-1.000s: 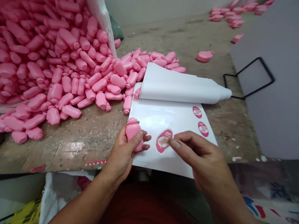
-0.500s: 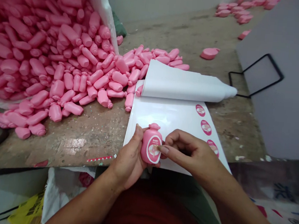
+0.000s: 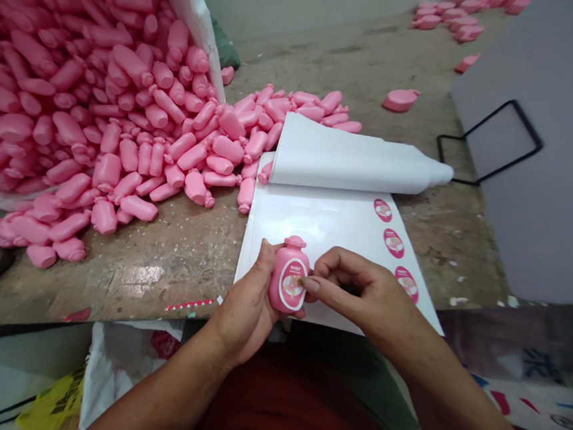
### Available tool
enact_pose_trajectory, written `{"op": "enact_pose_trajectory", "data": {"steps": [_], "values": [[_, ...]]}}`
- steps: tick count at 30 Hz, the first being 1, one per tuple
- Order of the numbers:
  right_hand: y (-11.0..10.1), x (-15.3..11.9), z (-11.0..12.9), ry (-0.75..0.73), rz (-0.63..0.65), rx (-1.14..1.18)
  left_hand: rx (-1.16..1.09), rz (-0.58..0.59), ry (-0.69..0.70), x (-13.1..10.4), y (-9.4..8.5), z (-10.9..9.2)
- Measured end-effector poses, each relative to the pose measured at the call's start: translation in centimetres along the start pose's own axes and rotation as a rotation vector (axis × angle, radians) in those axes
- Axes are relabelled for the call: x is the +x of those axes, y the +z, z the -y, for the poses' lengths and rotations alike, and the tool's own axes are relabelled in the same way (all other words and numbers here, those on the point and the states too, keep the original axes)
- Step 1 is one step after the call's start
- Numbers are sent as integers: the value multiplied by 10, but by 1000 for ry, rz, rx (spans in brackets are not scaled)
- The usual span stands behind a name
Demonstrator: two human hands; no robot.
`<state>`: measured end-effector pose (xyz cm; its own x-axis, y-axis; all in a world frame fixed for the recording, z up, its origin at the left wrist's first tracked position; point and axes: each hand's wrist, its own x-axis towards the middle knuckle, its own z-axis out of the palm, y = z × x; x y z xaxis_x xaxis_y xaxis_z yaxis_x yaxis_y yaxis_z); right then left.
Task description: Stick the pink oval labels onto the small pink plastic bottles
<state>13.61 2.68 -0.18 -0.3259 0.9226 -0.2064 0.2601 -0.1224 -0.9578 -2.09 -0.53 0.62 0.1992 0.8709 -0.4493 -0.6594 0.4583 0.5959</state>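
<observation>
In the head view, my left hand is wrapped round a small pink plastic bottle, held upright with its front towards me. An oval pink-and-white sticker marked "BABY" lies on the bottle's front. My right hand is closed, its thumb tip at the sticker's right edge and its other fingers curled behind, partly hidden. Under both hands lies a white sticker sheet, with several oval stickers along its right side. Its far part is covered by rolled-back white paper.
Many pink bottles spill from a large white sack at the left onto the worn table. A single bottle lies further back, with several more at the far right. A grey panel with a black wire bracket stands right.
The view has shifted very slightly. Both hands stay at the bottle, and the right thumb remains at the sticker's edge with hardly any movement.
</observation>
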Motion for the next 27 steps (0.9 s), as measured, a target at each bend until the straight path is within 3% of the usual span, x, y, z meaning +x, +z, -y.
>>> {"op": "enact_pose_trajectory", "data": {"steps": [27], "values": [[2,-2,1,20,-11,10,58,4,44,0,-4,3]]}}
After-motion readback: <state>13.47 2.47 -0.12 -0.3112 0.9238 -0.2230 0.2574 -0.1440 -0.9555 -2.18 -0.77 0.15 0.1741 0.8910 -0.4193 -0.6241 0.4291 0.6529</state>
